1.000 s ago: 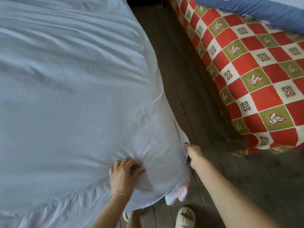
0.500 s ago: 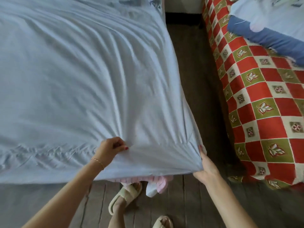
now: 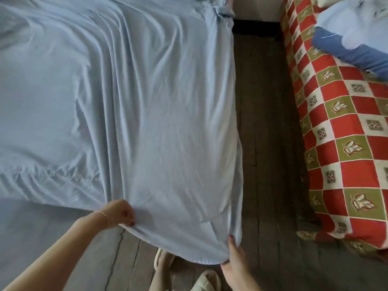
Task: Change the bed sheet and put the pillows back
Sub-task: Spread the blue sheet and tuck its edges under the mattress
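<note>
Head view: pale blue sheet (image 3: 147,122) spread over the bed, creased, its near corner hanging past the mattress above the wooden floor (image 3: 270,143). Left hand (image 3: 120,213) curled tight, pinching the near edge. Right hand (image 3: 235,255) gripping the corner, thumb up along the fabric. Red checked cover (image 3: 346,164) on the second bed, well apart.

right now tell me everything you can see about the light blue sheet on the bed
The light blue sheet is plain, thin, soft-looking cloth spread over the bed. Long creases run down it toward the near corner, and gathered wrinkles mark its left part. Its near corner is pulled off the bed edge and hangs over the wooden floor. The left hand grips a bunch of it at the near edge; the right hand pinches the corner. A far corner looks bunched.
</note>
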